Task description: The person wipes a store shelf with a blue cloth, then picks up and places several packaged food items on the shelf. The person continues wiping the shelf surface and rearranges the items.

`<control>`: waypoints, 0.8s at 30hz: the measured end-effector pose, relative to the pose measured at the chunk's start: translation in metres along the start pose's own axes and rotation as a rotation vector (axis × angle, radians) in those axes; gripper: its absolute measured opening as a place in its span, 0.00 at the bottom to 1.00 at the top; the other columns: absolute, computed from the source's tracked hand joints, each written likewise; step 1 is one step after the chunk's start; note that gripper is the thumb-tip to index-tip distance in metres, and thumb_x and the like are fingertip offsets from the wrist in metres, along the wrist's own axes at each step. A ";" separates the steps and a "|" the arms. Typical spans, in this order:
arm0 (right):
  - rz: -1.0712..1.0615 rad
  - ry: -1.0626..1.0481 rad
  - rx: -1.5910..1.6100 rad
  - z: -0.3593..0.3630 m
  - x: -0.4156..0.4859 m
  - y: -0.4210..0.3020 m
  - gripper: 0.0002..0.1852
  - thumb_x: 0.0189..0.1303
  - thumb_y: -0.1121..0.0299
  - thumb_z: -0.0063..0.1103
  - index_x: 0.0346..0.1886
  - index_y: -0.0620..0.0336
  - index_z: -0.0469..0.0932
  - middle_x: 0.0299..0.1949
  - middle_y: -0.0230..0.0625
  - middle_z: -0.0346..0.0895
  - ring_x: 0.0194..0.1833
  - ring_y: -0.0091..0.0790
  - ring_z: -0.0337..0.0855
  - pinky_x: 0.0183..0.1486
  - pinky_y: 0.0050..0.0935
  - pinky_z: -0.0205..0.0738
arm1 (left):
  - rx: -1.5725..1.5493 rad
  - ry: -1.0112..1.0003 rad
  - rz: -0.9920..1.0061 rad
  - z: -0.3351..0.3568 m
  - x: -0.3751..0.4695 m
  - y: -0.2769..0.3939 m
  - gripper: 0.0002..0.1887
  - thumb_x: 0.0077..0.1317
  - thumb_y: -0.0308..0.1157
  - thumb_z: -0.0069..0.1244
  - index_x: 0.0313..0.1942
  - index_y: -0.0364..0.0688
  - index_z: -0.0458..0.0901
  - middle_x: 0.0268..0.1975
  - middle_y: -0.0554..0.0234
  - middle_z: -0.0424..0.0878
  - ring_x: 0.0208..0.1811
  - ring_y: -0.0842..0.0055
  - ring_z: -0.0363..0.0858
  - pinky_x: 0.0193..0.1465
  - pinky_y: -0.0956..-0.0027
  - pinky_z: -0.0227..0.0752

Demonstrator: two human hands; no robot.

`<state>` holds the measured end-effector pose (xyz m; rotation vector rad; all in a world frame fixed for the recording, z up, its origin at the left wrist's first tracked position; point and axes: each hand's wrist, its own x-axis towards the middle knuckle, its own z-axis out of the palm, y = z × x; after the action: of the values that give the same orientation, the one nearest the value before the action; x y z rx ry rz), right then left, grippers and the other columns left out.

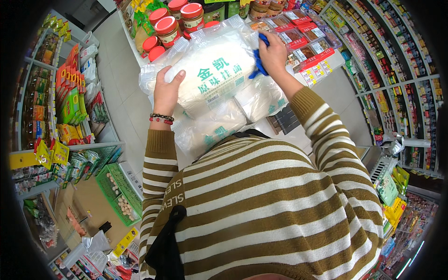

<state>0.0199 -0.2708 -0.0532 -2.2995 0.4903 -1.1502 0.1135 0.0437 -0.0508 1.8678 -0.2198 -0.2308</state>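
A large clear-plastic package of white dried noodles (pixel 213 70) with green printing lies on top of similar packs. My left hand (pixel 167 87) grips its left end, with the thumb on the upper face and the other fingers mostly hidden. At the right end, my right hand (pixel 273 52) holds a crumpled blue cloth (pixel 259 63) against the plastic. Beneath and nearer my body are another noodle pack (pixel 213 131) and a third pack (pixel 264 98) to its right. Their near edges are close to my striped sweater.
Red-lidded jars (pixel 167 29) stand just beyond the packs. Red boxed foods (pixel 306 38) lie on the display at right, price tags (pixel 316 71) along its edge. Curved-looking shelves (pixel 392 63) line the right. A green crate (pixel 105 175) of eggs sits at lower left.
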 end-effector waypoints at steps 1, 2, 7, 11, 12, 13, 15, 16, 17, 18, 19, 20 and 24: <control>0.001 -0.021 -0.024 -0.009 -0.012 0.012 0.13 0.60 0.68 0.62 0.49 0.51 0.84 0.47 0.40 0.84 0.48 0.48 0.84 0.52 0.40 0.79 | -0.020 0.002 -0.014 -0.001 0.000 -0.002 0.33 0.65 0.48 0.64 0.64 0.38 0.74 0.53 0.52 0.83 0.54 0.70 0.80 0.59 0.67 0.73; -0.030 -0.071 -0.076 -0.020 -0.023 0.024 0.13 0.61 0.68 0.62 0.49 0.51 0.84 0.46 0.39 0.84 0.48 0.47 0.84 0.51 0.41 0.79 | -0.040 0.004 -0.029 -0.002 0.001 -0.004 0.33 0.66 0.47 0.63 0.64 0.38 0.73 0.52 0.54 0.83 0.52 0.71 0.80 0.57 0.69 0.74; -0.081 -0.499 -0.322 -0.062 -0.089 0.046 0.15 0.63 0.60 0.62 0.51 0.50 0.84 0.55 0.36 0.82 0.55 0.44 0.81 0.53 0.40 0.80 | -0.226 0.033 -0.135 -0.001 0.000 0.000 0.28 0.71 0.43 0.59 0.63 0.37 0.72 0.56 0.56 0.80 0.55 0.74 0.78 0.57 0.69 0.73; -0.251 -0.461 -0.453 -0.059 -0.119 0.051 0.18 0.65 0.58 0.60 0.58 0.47 0.80 0.63 0.29 0.79 0.58 0.41 0.78 0.55 0.37 0.80 | -0.285 0.005 -0.130 -0.001 0.007 -0.004 0.26 0.76 0.44 0.52 0.65 0.36 0.70 0.60 0.56 0.78 0.59 0.72 0.76 0.61 0.69 0.71; -0.229 -0.474 -0.447 -0.059 -0.121 0.050 0.19 0.65 0.57 0.60 0.58 0.47 0.79 0.63 0.29 0.78 0.58 0.41 0.78 0.56 0.37 0.80 | -0.395 -0.040 -0.100 -0.005 0.004 -0.009 0.26 0.77 0.45 0.49 0.65 0.36 0.70 0.61 0.57 0.78 0.60 0.71 0.76 0.62 0.68 0.71; -0.208 -0.487 -0.440 -0.058 -0.118 0.048 0.19 0.66 0.57 0.60 0.59 0.47 0.79 0.64 0.29 0.78 0.59 0.41 0.78 0.56 0.37 0.80 | -0.505 -0.084 -0.069 -0.010 0.002 -0.013 0.26 0.78 0.46 0.47 0.66 0.36 0.69 0.62 0.57 0.77 0.61 0.70 0.76 0.64 0.67 0.71; -0.185 -0.507 -0.433 -0.059 -0.119 0.049 0.20 0.66 0.57 0.59 0.59 0.47 0.79 0.65 0.29 0.77 0.60 0.41 0.77 0.58 0.37 0.79 | -0.596 -0.101 -0.128 -0.021 -0.012 -0.019 0.29 0.80 0.48 0.41 0.69 0.36 0.65 0.66 0.54 0.74 0.65 0.66 0.74 0.69 0.64 0.67; -0.185 -0.515 -0.434 -0.062 -0.120 0.053 0.20 0.66 0.57 0.59 0.60 0.47 0.79 0.65 0.29 0.77 0.60 0.41 0.76 0.58 0.36 0.79 | -0.580 -0.058 -0.133 -0.024 -0.025 -0.023 0.29 0.80 0.48 0.41 0.70 0.35 0.64 0.67 0.53 0.73 0.66 0.66 0.72 0.71 0.63 0.65; -0.184 -0.523 -0.435 -0.064 -0.121 0.056 0.20 0.66 0.57 0.59 0.60 0.47 0.79 0.66 0.29 0.76 0.61 0.41 0.76 0.59 0.36 0.79 | -0.564 -0.014 -0.138 -0.028 -0.037 -0.030 0.30 0.80 0.49 0.41 0.71 0.35 0.63 0.69 0.52 0.71 0.68 0.65 0.71 0.72 0.62 0.63; -0.154 -0.541 -0.421 -0.065 -0.122 0.055 0.20 0.67 0.58 0.59 0.61 0.46 0.78 0.67 0.28 0.75 0.63 0.40 0.75 0.61 0.36 0.78 | -0.400 0.064 -0.111 -0.036 -0.047 -0.048 0.34 0.79 0.50 0.42 0.73 0.32 0.60 0.72 0.46 0.67 0.73 0.62 0.65 0.75 0.59 0.57; -0.148 -0.532 -0.416 -0.066 -0.125 0.054 0.21 0.67 0.58 0.59 0.62 0.46 0.78 0.67 0.28 0.75 0.64 0.40 0.75 0.61 0.36 0.78 | -0.280 0.105 -0.067 -0.045 -0.058 -0.066 0.35 0.79 0.50 0.42 0.73 0.31 0.59 0.73 0.44 0.65 0.75 0.61 0.63 0.76 0.58 0.56; -0.144 -0.524 -0.412 -0.067 -0.126 0.054 0.21 0.67 0.58 0.59 0.62 0.46 0.78 0.67 0.28 0.75 0.64 0.39 0.74 0.61 0.36 0.77 | -0.161 0.145 -0.024 -0.053 -0.070 -0.084 0.36 0.79 0.50 0.43 0.73 0.30 0.58 0.74 0.43 0.64 0.76 0.60 0.61 0.76 0.57 0.55; -0.164 -0.507 -0.417 -0.066 -0.133 0.059 0.21 0.67 0.59 0.59 0.63 0.47 0.77 0.67 0.30 0.75 0.66 0.40 0.73 0.63 0.38 0.76 | 0.067 0.346 -0.062 -0.051 -0.113 -0.140 0.38 0.77 0.49 0.46 0.73 0.28 0.56 0.73 0.40 0.65 0.76 0.59 0.61 0.76 0.59 0.55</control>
<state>-0.1159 -0.2666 -0.1380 -2.9093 0.3734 -0.5180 0.0233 0.1628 -0.1631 1.9484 0.0685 0.0610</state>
